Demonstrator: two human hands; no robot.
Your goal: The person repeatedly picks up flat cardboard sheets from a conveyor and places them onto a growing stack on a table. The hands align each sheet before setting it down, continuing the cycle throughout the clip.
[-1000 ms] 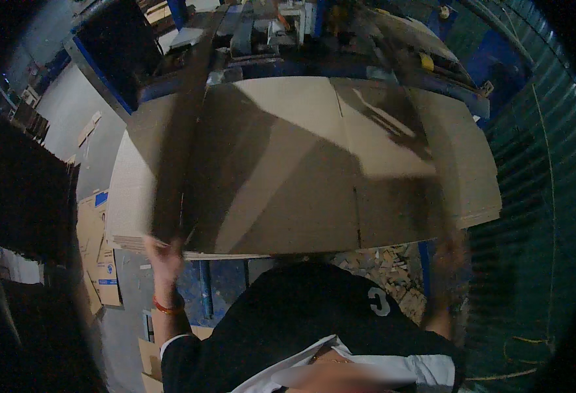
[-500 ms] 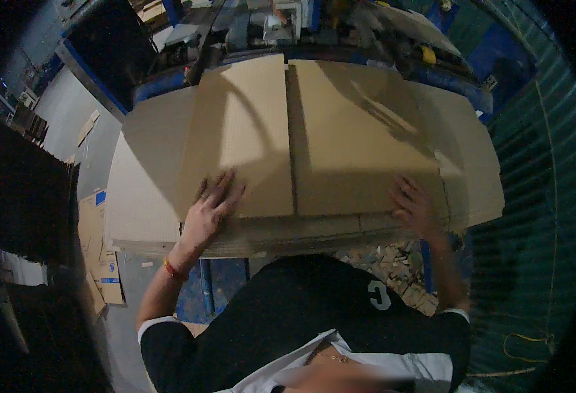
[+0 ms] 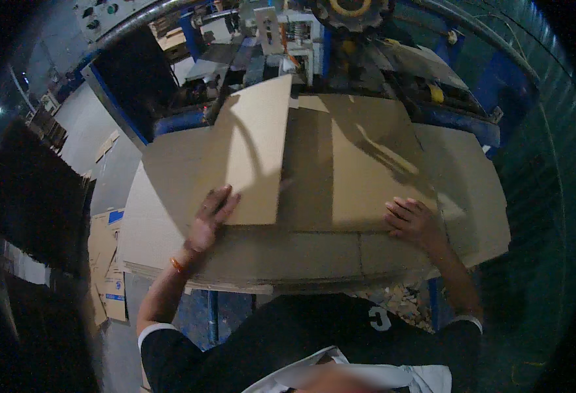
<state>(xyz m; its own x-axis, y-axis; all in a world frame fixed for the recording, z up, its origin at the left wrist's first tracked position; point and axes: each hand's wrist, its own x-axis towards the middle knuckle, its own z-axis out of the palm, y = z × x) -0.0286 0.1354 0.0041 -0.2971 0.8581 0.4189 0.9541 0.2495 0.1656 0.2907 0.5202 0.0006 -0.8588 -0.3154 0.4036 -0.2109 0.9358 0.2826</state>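
A folded cardboard sheet lies on a stack of larger brown cardboard sheets. Its left panel appears tilted up, bright in the light, with a shaded gap along its inner edge. The right panel looks flat and carries shadows. My left hand touches the near left part of the left panel, fingers apart. On the near right corner of the right panel rests my right hand, fingers stretched out flat. Neither hand is wrapped around anything.
A machine with blue frame parts and a dark toothed wheel stands just beyond the stack. Cardboard pieces lie on the floor at left. Scraps lie below the stack. A green corrugated wall runs along the right.
The left panel has tilted up and its inner edge has shifted left, widening the gap between panels. My hands stay near the panels' near corners. The whole view has shifted, showing more of the machine.
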